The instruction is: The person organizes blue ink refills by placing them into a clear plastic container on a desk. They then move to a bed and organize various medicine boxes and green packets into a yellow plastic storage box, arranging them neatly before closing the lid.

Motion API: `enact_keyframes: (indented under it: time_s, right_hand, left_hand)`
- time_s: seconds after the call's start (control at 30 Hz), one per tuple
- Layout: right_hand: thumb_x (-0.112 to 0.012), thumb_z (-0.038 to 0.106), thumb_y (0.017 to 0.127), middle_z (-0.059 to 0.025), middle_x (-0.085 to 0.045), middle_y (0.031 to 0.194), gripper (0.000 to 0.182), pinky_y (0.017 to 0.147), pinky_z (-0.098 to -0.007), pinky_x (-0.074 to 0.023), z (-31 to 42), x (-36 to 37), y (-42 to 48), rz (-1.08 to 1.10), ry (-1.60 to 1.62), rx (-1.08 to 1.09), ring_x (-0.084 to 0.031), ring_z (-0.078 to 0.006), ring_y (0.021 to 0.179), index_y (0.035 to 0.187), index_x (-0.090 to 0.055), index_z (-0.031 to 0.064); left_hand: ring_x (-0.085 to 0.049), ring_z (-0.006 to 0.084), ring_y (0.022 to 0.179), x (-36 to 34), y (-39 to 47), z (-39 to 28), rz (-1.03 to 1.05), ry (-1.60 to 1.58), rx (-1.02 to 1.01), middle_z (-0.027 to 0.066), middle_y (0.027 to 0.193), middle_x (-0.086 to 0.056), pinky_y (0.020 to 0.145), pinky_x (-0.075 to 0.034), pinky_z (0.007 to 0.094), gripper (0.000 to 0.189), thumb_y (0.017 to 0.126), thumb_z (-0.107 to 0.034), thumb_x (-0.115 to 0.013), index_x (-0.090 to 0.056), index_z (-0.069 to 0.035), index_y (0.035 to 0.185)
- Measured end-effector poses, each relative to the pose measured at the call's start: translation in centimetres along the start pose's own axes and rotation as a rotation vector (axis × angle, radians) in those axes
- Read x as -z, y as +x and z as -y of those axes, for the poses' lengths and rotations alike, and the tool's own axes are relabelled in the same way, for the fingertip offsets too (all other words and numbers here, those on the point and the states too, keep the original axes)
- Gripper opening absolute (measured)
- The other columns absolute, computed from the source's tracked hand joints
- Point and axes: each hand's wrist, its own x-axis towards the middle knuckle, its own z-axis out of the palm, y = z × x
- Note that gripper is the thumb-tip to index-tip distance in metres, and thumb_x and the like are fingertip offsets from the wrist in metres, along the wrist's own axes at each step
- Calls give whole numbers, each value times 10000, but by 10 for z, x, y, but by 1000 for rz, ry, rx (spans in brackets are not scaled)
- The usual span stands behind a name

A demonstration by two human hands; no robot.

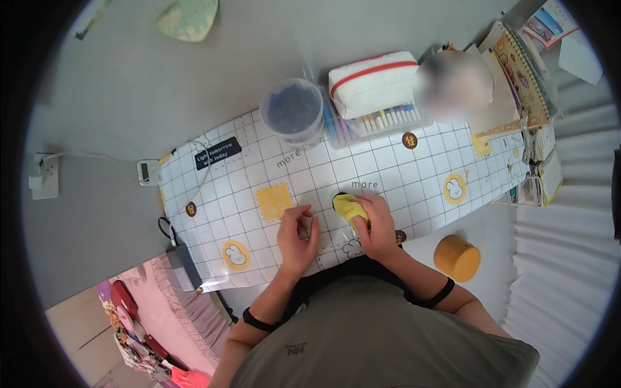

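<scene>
My right hand (379,227) grips a crumpled yellow-green cloth (350,207) between thumb and fingers, against the desk. A dark edge shows at the far left side of the cloth; what it belongs to is unclear. Left of it, my left hand (297,240) rests on the desk near the front, fingers loosely curled and thumb apart, with nothing seen in it. Beneath both hands lies a white grid-patterned desk mat (320,174) with printed words, rabbits and a yellow square (275,202) just beyond my left fingers.
Along the back stand a clear plastic tub (291,114) with dark blue contents, a white zip pouch (371,85) and a clear tray of markers (388,119). Spiral notebooks (526,72) lean at right. A small digital timer (148,173) and grey box (184,266) sit left; a yellow stool (456,259) stands right.
</scene>
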Motion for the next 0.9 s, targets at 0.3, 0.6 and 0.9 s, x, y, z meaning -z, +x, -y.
enact_keyframes:
  time_s: [0.3,0.6,0.9]
  right_hand:
    - [-688,116,1015,-241,-673,1305,356,1031,-491,-528,6,2,8,14,15,-43,-638,-447,1178,1325,-643,-52]
    - [-662,127,1040,-242,-676,1290,317,1030,-506,-522,8,3,8,-13,25,-32,-630,-461,1181,1302,-641,-50]
    - [-651,146,1073,-253,-673,1260,287,1029,-492,-506,19,54,5,64,174,-301,-620,-451,1187,1286,-625,-45]
  left_hand:
    - [-573,198,732,2,9,-6,39,100,-73,94,1006,-661,667,-507,332,356,916,20,-781,-674,-19,1253]
    - [-576,165,734,2,8,-5,44,91,-36,70,1028,-662,641,-475,295,344,930,-9,-779,-684,-31,1260]
    - [-645,196,854,4,18,-51,187,102,21,108,1151,-688,751,-548,337,529,916,-10,-791,-623,-17,1417]
